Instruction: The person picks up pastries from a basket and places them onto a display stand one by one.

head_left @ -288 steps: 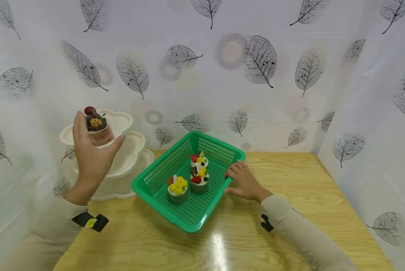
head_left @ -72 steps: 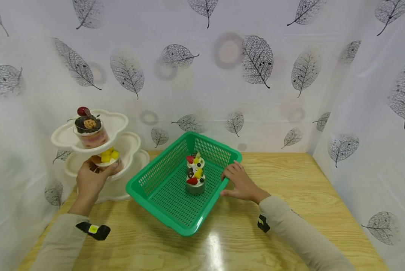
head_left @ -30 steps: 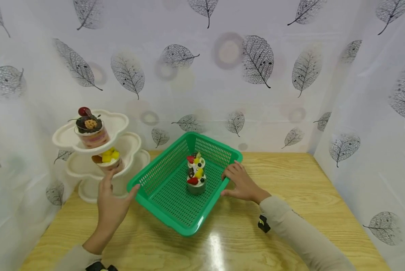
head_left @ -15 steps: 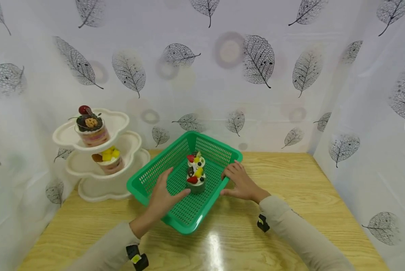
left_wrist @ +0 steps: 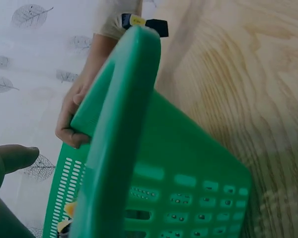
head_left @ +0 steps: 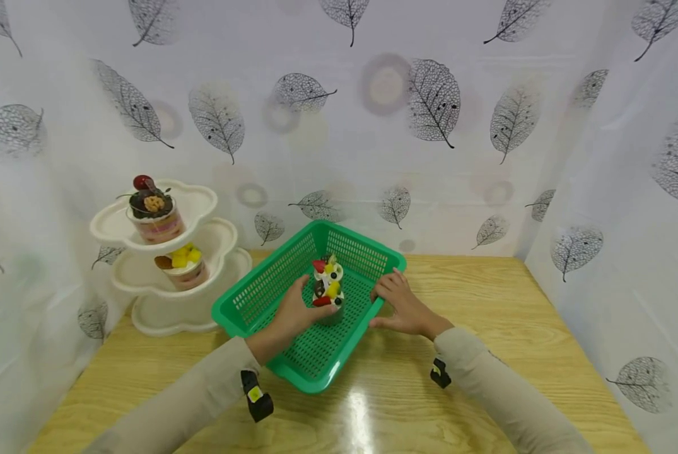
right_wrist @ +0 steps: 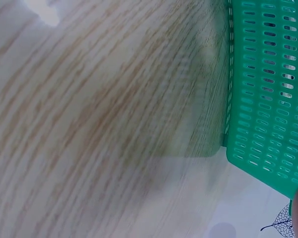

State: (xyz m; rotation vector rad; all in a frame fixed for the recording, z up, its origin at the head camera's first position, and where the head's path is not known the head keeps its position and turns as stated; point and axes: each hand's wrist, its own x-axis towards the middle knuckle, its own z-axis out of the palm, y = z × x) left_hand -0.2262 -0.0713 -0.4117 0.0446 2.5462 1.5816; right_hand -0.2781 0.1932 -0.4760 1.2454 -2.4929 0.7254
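Note:
In the head view my left hand (head_left: 293,315) reaches over the green basket (head_left: 259,347), thumb and fingers spread around the near dessert cup (head_left: 332,315). This cup carries strawberry, mango and blueberry toppings. Its thumb (left_wrist: 20,156) is straight in the left wrist view. Behind stands a second fruit-topped dessert cup (head_left: 330,271), partly hidden by the near one. My right hand (head_left: 403,309) grips the basket's right rim, fingers curled over it; the basket looks tilted, its right side raised. In the right wrist view the basket's perforated wall (right_wrist: 268,99) shows beside the table.
A white tiered stand (head_left: 202,205) with scalloped plates is at the left. A chocolate dessert cup (head_left: 156,221) with walnut and cherry sits on its top tier, a mango dessert cup (head_left: 185,271) on the middle tier. Beneath is a wooden table (head_left: 458,403); leaf-print curtain (head_left: 339,145) surrounds it.
My left hand put the chocolate cup, then the mango cup, on the stand, let go, and moved right into the basket to the near fruit cup. My right hand has stayed on the rim.

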